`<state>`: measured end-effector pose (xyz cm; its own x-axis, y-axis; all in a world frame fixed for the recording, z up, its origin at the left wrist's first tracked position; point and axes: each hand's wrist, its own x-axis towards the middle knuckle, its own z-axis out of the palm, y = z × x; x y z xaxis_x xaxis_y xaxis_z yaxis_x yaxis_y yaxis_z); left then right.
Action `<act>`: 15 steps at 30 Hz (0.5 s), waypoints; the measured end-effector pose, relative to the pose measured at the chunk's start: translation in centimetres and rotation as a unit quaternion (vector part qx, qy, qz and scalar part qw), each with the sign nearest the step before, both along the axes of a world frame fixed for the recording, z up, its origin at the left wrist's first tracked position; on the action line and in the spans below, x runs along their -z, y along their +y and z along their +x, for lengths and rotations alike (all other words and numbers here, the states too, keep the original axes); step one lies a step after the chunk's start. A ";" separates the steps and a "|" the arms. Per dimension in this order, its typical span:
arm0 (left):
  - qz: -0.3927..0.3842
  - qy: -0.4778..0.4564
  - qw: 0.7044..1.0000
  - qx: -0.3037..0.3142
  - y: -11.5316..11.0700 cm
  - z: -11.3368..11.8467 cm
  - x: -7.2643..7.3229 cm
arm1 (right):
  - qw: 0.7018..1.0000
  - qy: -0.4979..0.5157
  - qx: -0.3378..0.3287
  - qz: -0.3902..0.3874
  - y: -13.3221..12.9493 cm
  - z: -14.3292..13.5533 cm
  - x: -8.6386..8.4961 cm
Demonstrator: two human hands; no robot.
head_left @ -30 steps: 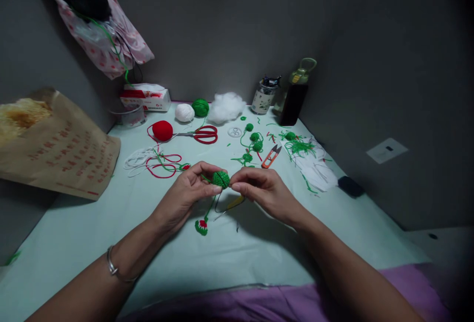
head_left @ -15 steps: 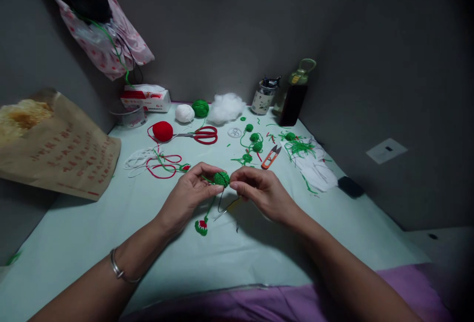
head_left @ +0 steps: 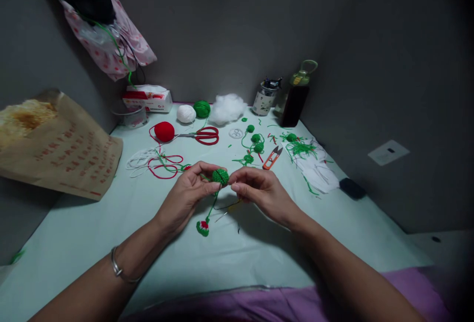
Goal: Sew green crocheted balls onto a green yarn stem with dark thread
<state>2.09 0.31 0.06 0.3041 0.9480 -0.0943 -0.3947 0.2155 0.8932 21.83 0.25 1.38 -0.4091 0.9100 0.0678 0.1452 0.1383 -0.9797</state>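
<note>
My left hand (head_left: 190, 191) grips a small green crocheted ball (head_left: 220, 177) between thumb and fingers, with a black thread (head_left: 222, 208) across its front. The thread hangs down and loops toward my right hand. Just right of the ball, my right hand (head_left: 255, 186) is pinched closed; what its fingertips hold is too small to make out. Below the hands is a crochet hook (head_left: 222, 216) with a yellowish handle, partly hidden by the right hand. A crocheted watermelon-slice-like piece (head_left: 202, 227), green, white and red, dangles or lies at the end of a green strand.
Behind the hands lie red-handled scissors (head_left: 206, 135), orange thread snips (head_left: 273, 158), several green crocheted balls (head_left: 255, 138), a red yarn ball (head_left: 164, 132) and white stuffing (head_left: 227, 109). A bottle (head_left: 295, 97) stands back right; a paper bag (head_left: 74, 151) is at left.
The green ball has turned slightly in my left hand, and the black thread's loop now hangs differently. My right fingers have parted a little from the ball. The view shifted slightly.
</note>
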 end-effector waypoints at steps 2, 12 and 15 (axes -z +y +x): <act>0.006 0.004 1.000 -0.001 0.0 0.0 0.0 | 1.000 0.015 0.005 -0.004 0.0 -0.3 0.1; 0.073 0.044 0.996 -0.022 -0.1 0.2 0.9 | 0.998 -0.006 0.042 -0.045 -0.1 -1.0 -0.2; 0.077 0.044 0.996 -0.021 0.0 0.4 0.9 | 0.997 0.014 0.034 -0.069 -0.2 -1.2 -0.1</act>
<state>2.44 0.32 -0.79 0.2603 0.9651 0.0287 -0.3194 0.0580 0.9459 20.63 0.07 1.48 -0.3456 0.9371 -0.0485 0.1217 -0.0064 -0.9925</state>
